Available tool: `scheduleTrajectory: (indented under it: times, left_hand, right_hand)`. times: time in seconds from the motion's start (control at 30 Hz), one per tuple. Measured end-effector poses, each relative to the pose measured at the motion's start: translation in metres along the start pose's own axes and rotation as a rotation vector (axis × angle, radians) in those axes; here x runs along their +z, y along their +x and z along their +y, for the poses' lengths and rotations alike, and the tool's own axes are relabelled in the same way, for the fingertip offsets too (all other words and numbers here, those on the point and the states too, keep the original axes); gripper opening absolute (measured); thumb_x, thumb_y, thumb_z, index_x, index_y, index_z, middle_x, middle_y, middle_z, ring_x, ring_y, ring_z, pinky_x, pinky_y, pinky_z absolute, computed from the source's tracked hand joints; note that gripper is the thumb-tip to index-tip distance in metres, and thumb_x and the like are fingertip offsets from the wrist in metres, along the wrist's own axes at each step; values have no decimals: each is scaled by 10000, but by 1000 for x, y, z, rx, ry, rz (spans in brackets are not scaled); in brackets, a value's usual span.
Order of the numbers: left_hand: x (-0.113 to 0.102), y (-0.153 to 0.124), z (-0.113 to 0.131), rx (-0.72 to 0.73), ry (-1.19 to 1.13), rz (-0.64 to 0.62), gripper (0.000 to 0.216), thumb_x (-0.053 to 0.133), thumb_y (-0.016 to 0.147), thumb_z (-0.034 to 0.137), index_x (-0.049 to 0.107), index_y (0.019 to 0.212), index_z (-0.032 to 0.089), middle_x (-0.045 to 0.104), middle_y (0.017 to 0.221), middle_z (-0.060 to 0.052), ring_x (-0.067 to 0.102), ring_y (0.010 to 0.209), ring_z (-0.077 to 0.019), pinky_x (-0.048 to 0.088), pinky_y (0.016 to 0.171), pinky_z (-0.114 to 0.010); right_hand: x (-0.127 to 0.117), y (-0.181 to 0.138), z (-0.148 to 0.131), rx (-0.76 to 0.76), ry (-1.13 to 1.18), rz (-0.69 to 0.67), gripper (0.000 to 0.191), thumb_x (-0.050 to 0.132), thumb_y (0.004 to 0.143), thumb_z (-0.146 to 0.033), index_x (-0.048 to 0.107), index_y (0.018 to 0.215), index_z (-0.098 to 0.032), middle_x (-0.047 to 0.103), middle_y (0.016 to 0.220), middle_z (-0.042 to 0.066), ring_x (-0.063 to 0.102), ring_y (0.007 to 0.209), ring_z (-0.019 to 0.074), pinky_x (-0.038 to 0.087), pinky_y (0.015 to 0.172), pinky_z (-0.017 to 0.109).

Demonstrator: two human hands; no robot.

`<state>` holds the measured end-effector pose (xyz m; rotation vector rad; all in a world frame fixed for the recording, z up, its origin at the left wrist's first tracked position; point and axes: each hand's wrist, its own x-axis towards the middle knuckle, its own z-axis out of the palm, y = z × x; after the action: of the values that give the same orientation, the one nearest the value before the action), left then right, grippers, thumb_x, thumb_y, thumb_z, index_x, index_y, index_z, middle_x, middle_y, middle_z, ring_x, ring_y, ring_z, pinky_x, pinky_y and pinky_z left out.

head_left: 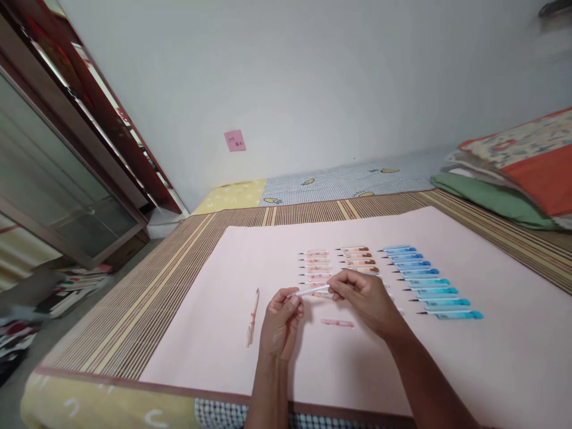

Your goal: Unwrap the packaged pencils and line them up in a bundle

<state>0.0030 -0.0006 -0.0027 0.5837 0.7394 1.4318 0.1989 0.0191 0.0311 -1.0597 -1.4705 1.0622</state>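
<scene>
Both forearms reach across the near edge of the pink sheet (201, 333), and the hands meet over its middle. The left hand (281, 325) is turned upward with its fingers curled, thumb and fingertips pinching the left end of a slim white stick (311, 291). The right hand (364, 301) bends in from the right and pinches the other end, so the stick spans the gap above the sheet's middle.

Toward the sheet's right side lies a column of blue pens (426, 273); around its middle are brown pens (357, 255) and pink pens (318, 262). The right hand hides the near part of the brown column. A loose pen (252, 319) lies left of the sheet's middle, and a pink piece (337, 323) nearer its front edge. A striped mat (125, 316) extends beneath the sheet; cushions (527, 179) sit beyond its far right corner.
</scene>
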Motion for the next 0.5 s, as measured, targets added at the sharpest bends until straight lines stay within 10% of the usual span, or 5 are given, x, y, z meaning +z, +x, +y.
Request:
scheduleTrajectory:
  times: [0.5]
  left_hand:
    - [7, -1, -8, -46, -159, 61, 90, 760, 770, 126, 684, 809, 99, 657, 727, -47, 573, 602, -63, 484, 592, -145]
  right_hand:
    - [9, 1, 4, 15, -46, 16, 365, 602, 889, -495, 611, 698, -184, 619, 667, 9, 557, 638, 152, 432, 620, 267]
